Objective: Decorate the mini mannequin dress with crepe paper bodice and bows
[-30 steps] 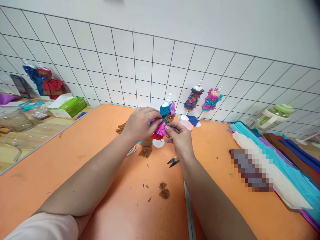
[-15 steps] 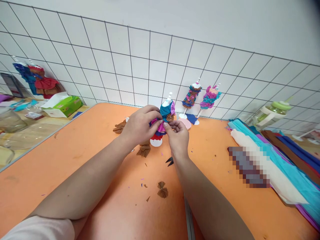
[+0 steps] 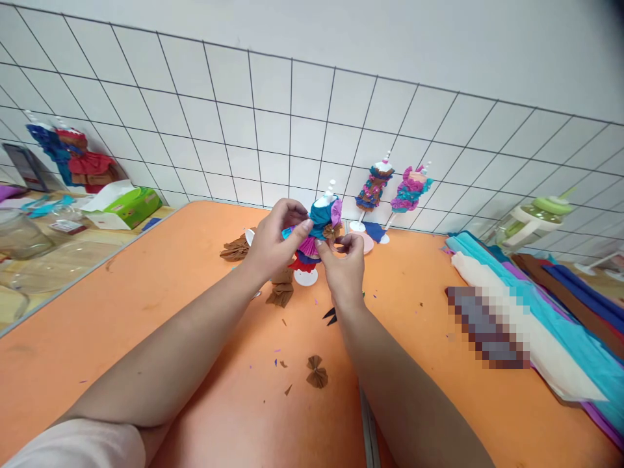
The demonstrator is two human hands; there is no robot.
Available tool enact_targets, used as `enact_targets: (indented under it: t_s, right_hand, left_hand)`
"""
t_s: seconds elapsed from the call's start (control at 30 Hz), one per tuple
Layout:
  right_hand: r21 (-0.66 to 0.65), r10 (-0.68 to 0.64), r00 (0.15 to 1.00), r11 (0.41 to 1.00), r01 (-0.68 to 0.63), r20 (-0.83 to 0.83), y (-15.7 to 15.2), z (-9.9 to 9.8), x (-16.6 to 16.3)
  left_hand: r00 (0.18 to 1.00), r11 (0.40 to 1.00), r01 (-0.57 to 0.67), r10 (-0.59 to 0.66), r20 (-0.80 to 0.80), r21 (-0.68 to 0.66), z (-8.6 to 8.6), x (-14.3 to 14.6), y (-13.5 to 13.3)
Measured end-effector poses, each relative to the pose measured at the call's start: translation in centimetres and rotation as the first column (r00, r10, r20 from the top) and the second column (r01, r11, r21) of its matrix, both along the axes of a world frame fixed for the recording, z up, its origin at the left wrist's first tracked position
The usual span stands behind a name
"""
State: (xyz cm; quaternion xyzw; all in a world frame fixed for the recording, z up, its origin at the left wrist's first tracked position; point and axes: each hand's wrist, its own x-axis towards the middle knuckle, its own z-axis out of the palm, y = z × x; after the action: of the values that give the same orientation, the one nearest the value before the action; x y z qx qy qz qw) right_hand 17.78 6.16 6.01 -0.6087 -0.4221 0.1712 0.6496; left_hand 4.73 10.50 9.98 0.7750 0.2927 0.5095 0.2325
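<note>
A small dress-form mannequin (image 3: 322, 211) stands on a round white base (image 3: 306, 277), dressed in teal, magenta, blue and red crepe paper. A pleated magenta piece (image 3: 309, 247) fans out at its waist, beside a brown paper rosette (image 3: 332, 231). From the left, my left hand (image 3: 279, 237) has its thumb against the teal bodice, with its curled fingers partly hidden at the side. My right hand (image 3: 344, 263) grips the waist from the right, thumb in front near the magenta pleats. Under my right wrist, dark scissor blades (image 3: 330, 316) show.
A brown paper bow (image 3: 316, 372) and paper scraps lie on the orange table (image 3: 219, 403). More brown paper (image 3: 281, 292) sits left of the base. Two decorated mannequins (image 3: 375, 188) stand behind. Crepe paper rolls (image 3: 526, 325) lie right; a tissue box (image 3: 124, 207) stands left.
My left hand has shifted slightly left and its thumb has risen from the magenta pleats to the bodice, uncovering more of the pleats. My right hand stays at the waist.
</note>
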Motion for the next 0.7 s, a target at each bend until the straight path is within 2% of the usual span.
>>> enact_targets:
  t_s: [0.13, 0.2, 0.3, 0.4, 0.53, 0.7]
  right_hand:
    - [-0.013, 0.049, 0.998, 0.999, -0.05, -0.025, 0.0, 0.1, 0.1]
    - [-0.003, 0.073, 0.997, 0.997, -0.073, -0.03, 0.0, 0.1, 0.2]
    - [0.004, 0.084, 0.996, 0.996, -0.084, -0.028, 0.1, 0.1, 0.3]
    - [0.002, 0.09, 0.996, 0.996, -0.09, -0.022, 0.1, 0.1, 0.3]
    - [0.009, 0.103, 0.994, 0.995, -0.103, -0.025, 0.0, 0.3, 0.4]
    - [0.015, 0.091, 0.996, 0.996, -0.091, -0.014, -0.2, 0.4, 0.2]
  left_hand:
    - [0.992, 0.979, 0.121, -0.117, 0.036, -0.166, -0.2, 0.4, 0.6]
    - [0.992, 0.97, 0.122, -0.116, 0.04, -0.211, -0.2, 0.3, 0.9]
    - [0.996, 0.974, 0.085, -0.082, 0.02, -0.209, -0.1, 0.1, 1.1]
    - [0.995, 0.968, 0.099, -0.098, 0.02, -0.232, 0.0, -0.1, 1.2]
    - [0.998, 0.968, 0.025, -0.037, -0.042, -0.25, 0.0, 0.0, 1.3]
    - [0.999, 0.98, -0.028, 0.018, -0.051, -0.195, -0.1, 0.2, 1.3]
